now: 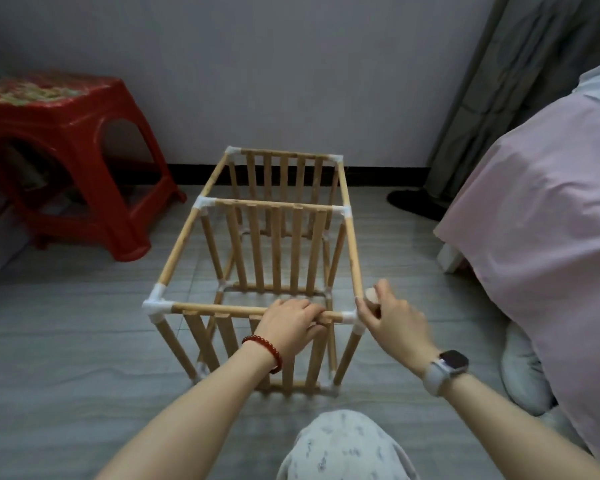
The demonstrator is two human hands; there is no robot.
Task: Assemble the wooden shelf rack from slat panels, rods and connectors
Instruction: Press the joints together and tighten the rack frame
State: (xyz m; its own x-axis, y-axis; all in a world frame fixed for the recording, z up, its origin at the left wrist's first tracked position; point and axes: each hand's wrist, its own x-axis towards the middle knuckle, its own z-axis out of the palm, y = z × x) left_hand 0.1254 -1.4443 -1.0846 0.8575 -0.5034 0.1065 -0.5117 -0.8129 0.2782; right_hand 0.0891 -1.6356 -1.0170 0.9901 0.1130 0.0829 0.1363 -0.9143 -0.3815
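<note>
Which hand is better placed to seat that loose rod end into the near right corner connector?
Right. The right hand already holds the rod end beside the connector; the left hand grips the front rail.

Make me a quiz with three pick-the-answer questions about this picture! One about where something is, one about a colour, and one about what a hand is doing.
1. Where is the stool compared with the wooden rack?
A. To its left
B. To its right
C. Inside it

2. What colour is the bead bracelet on the left wrist?
A. Blue
B. Red
C. Yellow

3. What is the left hand doing?
A. Lying flat on the floor
B. Gripping the rack's near top rod
C. Holding a cup

Answers:
1 A, the stool stands by the wall, left of the rack.
2 B, the beads are red.
3 B, its fingers curl round the rod beside the near right white connector.
</note>
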